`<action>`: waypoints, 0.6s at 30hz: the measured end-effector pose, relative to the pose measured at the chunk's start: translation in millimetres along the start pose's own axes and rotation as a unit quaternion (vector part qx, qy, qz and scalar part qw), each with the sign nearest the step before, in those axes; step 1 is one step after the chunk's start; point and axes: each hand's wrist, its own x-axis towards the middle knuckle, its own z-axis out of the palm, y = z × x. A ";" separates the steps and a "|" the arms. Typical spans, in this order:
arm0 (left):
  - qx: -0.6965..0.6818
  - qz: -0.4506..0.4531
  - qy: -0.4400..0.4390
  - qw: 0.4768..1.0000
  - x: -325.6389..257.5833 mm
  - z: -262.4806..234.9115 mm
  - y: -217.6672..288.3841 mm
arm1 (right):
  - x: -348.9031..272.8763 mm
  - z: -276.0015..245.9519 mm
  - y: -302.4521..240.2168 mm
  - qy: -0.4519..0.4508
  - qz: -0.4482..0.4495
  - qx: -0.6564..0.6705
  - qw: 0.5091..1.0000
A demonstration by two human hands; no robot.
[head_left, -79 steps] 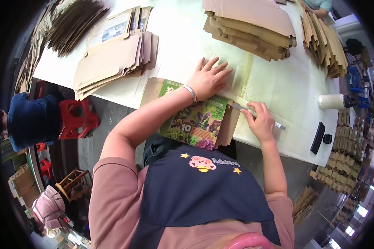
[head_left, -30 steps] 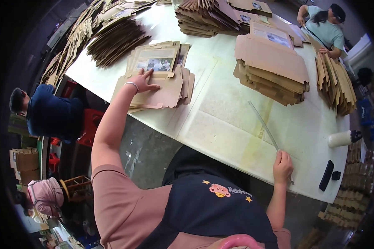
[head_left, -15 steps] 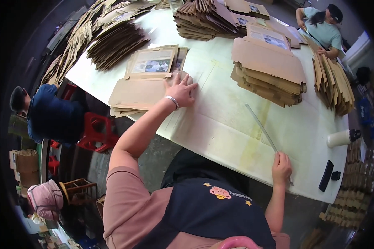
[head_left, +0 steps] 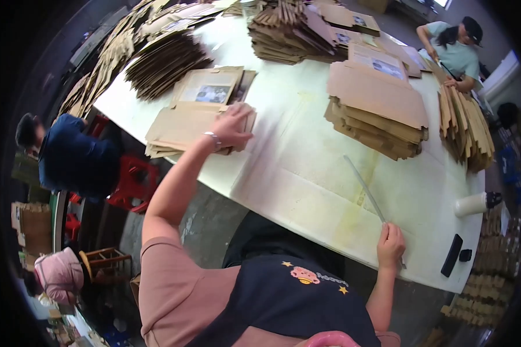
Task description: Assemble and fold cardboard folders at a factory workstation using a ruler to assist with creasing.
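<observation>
My left hand [head_left: 233,126] rests at the right edge of a low pile of flat brown cardboard blanks [head_left: 176,128]. Its fingers are apart and bent over that edge, a little blurred by motion, and a silvery bracelet circles the wrist. A printed photo panel shows on the upper part of the top blank. At the table's near edge my right hand [head_left: 391,246] is closed round the lower end of a long thin grey strip [head_left: 364,189], perhaps a ruler. The strip lies slanted on the table, its far end pointing away and to the left.
A taller stack of cardboard blanks [head_left: 376,104] stands right of centre. More stacks fill the far side. A white bottle [head_left: 472,205] and a black phone-like slab [head_left: 452,255] lie at the right edge. A co-worker [head_left: 454,52] stands at the far right; another person [head_left: 78,153] sits at left.
My left hand has moved left and slightly nearer, and the low pile's right edge has shifted left with it. My right hand keeps its hold on the strip. The whole view has shifted slightly.
</observation>
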 end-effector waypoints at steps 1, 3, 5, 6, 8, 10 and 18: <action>-0.009 -0.033 0.016 0.999 6.3 -7.9 -11.6 | -2.5 -2.2 1.3 -0.006 0.005 0.001 1.000; 0.001 -0.078 0.057 0.995 4.1 -21.1 -66.4 | 1.2 -1.3 -6.6 -0.001 0.008 0.001 1.000; 0.170 -0.091 -0.019 0.981 -13.4 -33.2 -136.1 | 4.1 5.7 -12.6 0.007 0.005 0.008 1.000; 0.313 -0.085 -0.116 0.939 -19.3 -30.0 -146.9 | 5.0 8.5 -12.4 -0.009 0.005 0.014 1.000; 0.113 -0.241 -0.079 0.961 -14.1 -13.5 -80.8 | 0.3 -2.5 -6.1 -0.013 0.031 -0.012 0.999; 0.119 -0.255 -0.072 0.957 -28.2 -13.4 -83.8 | 3.8 -3.4 -13.8 -0.023 0.026 0.011 0.999; 0.221 -0.086 -0.050 0.970 19.2 -77.6 19.1 | 1.5 -1.0 -10.0 0.022 0.011 0.002 1.000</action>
